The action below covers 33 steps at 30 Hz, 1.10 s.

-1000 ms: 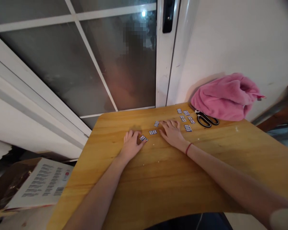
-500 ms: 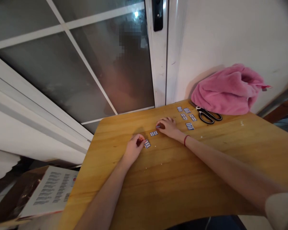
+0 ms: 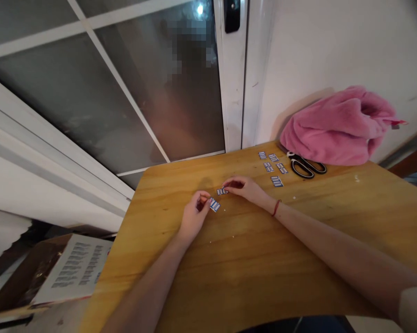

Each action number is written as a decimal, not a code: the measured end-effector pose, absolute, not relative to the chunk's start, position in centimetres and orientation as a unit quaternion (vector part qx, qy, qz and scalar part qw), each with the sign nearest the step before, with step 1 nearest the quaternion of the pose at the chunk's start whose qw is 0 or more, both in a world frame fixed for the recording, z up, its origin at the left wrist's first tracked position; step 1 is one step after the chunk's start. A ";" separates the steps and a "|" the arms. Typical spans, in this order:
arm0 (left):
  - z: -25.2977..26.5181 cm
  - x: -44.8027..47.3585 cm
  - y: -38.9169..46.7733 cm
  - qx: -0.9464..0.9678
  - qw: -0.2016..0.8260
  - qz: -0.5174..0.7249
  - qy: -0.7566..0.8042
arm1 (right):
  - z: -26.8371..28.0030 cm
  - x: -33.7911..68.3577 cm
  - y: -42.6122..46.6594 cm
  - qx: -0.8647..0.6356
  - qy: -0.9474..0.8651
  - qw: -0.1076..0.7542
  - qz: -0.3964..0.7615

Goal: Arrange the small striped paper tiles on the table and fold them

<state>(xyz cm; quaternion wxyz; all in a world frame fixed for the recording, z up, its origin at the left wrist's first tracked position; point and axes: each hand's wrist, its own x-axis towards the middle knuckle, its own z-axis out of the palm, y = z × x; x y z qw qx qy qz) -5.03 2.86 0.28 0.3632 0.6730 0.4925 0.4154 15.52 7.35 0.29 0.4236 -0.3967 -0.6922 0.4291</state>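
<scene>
My left hand is closed, thumb and fingers pinching the edge of a small blue-and-white striped paper piece just above the wooden table. Close by, a second striped piece lies with the fingertips of my right hand at its right end. That hand is closed in a pinch, and a bit of blue shows at its fingertips; whether this belongs to the second piece or is a separate one, I cannot tell. A red cord circles my right wrist.
Several similar striped pieces lie toward the back right. Beside them are black-handled scissors, partly under a pink plush bag. A glass-paned door borders the table's far side. A box with printed card stands low at left.
My right hand has shifted slightly left and nearer, its fingertips coming onto the second striped piece. The piece in my left hand has tilted and moved up a little.
</scene>
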 end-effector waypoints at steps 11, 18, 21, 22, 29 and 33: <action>0.4 -4.7 2.7 0.690 0.348 0.386 0.503 | -0.2 14.1 6.3 -0.467 -0.770 0.394 0.183; 0.5 -4.5 2.7 0.688 0.347 0.384 0.508 | -0.6 13.8 6.7 -0.524 -0.793 0.299 0.088; 0.4 -4.5 2.7 0.685 0.352 0.384 0.509 | -0.5 13.9 6.9 -0.498 -0.803 0.310 0.109; 0.4 -4.5 2.7 0.684 0.354 0.385 0.509 | -0.4 14.0 6.9 -0.489 -0.802 0.321 0.118; -0.1 -4.7 3.2 0.662 0.369 0.420 0.499 | 0.1 13.7 6.2 -0.397 -0.730 0.442 0.338; 0.1 -4.7 3.1 0.649 0.385 0.426 0.500 | -0.2 13.0 5.5 -0.366 -0.684 0.439 0.454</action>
